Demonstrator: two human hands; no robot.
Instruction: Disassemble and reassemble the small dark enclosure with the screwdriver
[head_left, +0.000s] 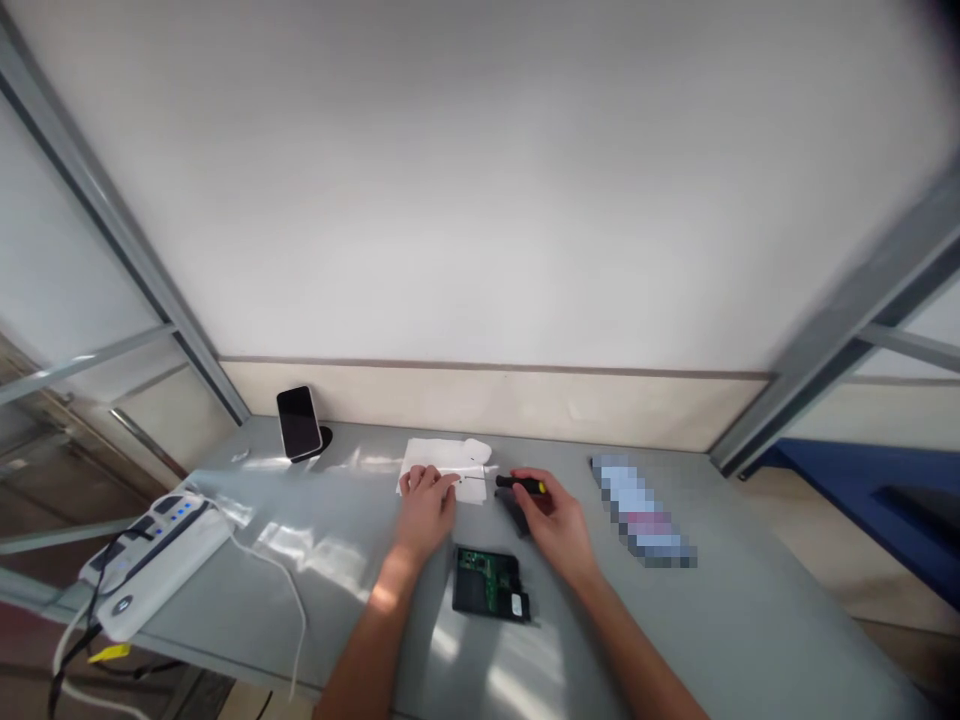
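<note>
My right hand (553, 515) grips a screwdriver (520, 485) with a black and yellow handle, its thin shaft pointing left. Beneath that hand a dark, flat piece (513, 512) lies partly hidden; I cannot tell whether the hand touches it. My left hand (427, 505) rests on a sheet of white paper (450, 455), fingers apart and one digit reaching toward the screwdriver's tip. Tiny dark specks show on the paper by that fingertip, too small to name. Nearer to me, between my forearms, lies an opened black device (474, 592) with a green circuit board exposed.
A phone-like screen on a stand (300, 423) is at the back left. A white power strip (161, 560) with cables lies along the left edge of the grey table (337, 620). To the right is a blurred-out flat object (643, 512). A small white item (477, 451) touches the paper.
</note>
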